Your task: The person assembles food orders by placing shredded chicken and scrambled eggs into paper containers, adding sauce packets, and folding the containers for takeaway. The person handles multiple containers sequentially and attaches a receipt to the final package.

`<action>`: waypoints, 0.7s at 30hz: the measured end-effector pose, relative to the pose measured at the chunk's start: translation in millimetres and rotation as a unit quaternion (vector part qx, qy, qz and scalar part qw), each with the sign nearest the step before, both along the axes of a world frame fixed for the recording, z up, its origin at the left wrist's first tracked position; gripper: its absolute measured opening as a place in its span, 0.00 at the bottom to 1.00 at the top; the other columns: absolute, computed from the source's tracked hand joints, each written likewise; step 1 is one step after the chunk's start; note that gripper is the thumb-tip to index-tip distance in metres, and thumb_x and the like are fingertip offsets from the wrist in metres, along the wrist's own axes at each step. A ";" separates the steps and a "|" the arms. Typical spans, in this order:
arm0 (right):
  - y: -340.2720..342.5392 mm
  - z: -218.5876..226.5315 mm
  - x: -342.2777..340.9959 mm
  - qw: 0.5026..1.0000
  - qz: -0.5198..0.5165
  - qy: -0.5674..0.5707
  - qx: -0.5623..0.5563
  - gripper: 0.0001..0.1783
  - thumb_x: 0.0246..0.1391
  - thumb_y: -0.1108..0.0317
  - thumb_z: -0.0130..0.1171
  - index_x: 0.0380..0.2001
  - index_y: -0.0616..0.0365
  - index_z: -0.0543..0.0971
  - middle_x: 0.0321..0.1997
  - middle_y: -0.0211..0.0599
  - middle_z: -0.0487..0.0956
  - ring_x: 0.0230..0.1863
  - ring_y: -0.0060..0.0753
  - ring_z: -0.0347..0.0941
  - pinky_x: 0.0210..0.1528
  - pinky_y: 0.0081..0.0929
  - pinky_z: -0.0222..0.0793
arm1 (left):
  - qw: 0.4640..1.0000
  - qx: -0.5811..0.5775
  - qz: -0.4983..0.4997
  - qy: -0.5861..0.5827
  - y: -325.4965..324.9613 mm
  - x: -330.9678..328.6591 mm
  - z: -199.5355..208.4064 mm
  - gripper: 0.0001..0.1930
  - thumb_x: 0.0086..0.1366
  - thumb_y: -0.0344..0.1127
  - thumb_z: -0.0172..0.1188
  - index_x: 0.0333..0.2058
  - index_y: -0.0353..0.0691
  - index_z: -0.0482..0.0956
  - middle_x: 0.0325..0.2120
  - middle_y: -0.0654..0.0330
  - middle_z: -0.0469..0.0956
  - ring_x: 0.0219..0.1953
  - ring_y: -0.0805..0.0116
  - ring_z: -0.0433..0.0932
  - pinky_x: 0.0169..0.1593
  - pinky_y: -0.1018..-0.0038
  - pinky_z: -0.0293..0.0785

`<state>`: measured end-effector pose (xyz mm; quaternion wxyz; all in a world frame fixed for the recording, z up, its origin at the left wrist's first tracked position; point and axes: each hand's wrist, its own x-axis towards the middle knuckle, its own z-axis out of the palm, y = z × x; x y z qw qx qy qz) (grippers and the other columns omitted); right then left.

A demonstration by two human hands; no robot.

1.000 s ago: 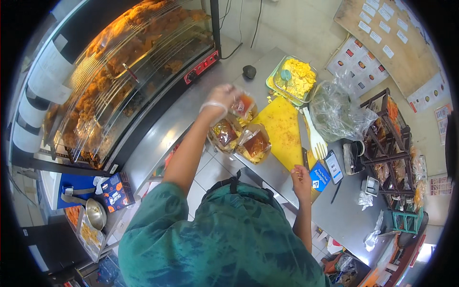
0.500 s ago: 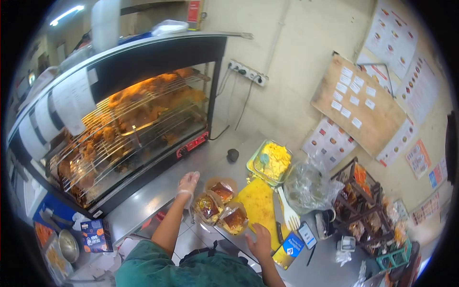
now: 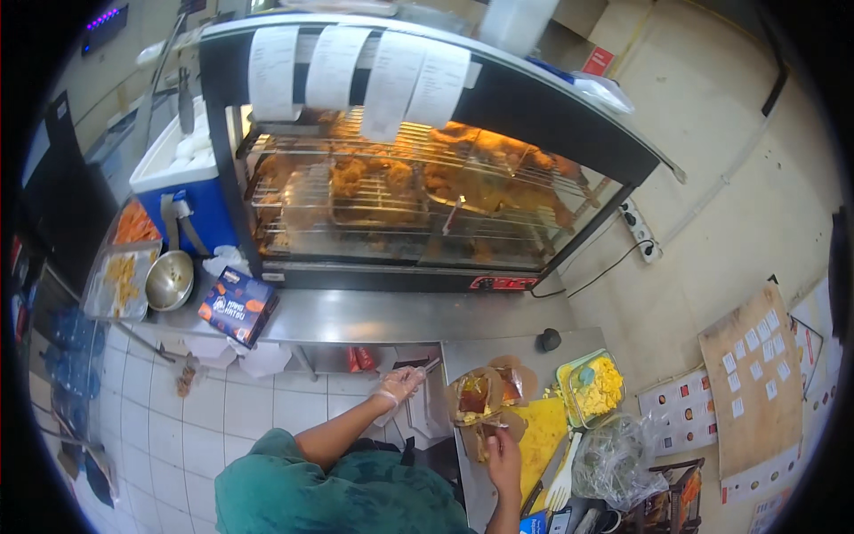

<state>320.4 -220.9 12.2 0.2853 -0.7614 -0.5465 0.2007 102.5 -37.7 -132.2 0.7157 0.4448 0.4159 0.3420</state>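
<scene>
My left hand, in a clear plastic glove, is held out left of the prep table with its fingers loosely apart. A slim metal piece lies just beyond the fingertips; whether they touch it I cannot tell. My bare right hand pinches the rim of the nearest brown paper food bowl, which it partly covers. Two more paper bowls of yellow bits and glossy reddish-brown food stand behind: one at left, one at right. A yellow cutting board lies right of them.
A glass tub of yellow pieces, a white slotted turner and a clear plastic bag lie at right. Behind is a lit food warmer of fried pieces. A box and a metal bowl stand at left.
My view has swung left, bringing the whole warmer and the floor into sight. My right hand has moved from beside the cutting board onto the nearest bowl. The left hand has drawn back from the counter.
</scene>
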 end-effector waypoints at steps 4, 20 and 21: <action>-31.3 -35.6 30.3 0.951 -0.227 -0.145 0.152 0.26 0.53 0.59 0.57 0.51 0.64 0.69 0.45 0.53 0.74 0.46 0.48 0.70 0.48 0.37 0.65 | 0.991 0.068 0.008 0.113 -32.1 7.2 42.5 0.22 0.63 0.57 0.53 0.39 0.43 0.77 0.27 0.62 0.77 0.31 0.72 0.75 0.38 0.72 0.73; -103.6 -79.6 9.2 0.856 -0.344 0.384 0.041 0.33 0.54 0.74 0.52 0.61 0.51 0.54 0.53 0.48 0.68 0.42 0.41 0.74 0.33 0.31 0.77 | 0.859 0.219 -0.364 0.286 -51.6 -10.6 2.3 0.20 0.59 0.53 0.58 0.39 0.42 0.78 0.35 0.55 0.79 0.40 0.58 0.78 0.46 0.66 0.72; -111.0 -80.7 2.1 0.830 -0.352 0.427 0.068 0.33 0.55 0.73 0.53 0.61 0.50 0.54 0.54 0.49 0.67 0.44 0.42 0.73 0.35 0.32 0.76 | 0.858 0.201 -0.402 0.249 -56.4 -7.5 21.5 0.20 0.58 0.53 0.59 0.39 0.41 0.77 0.35 0.55 0.79 0.40 0.59 0.77 0.46 0.66 0.72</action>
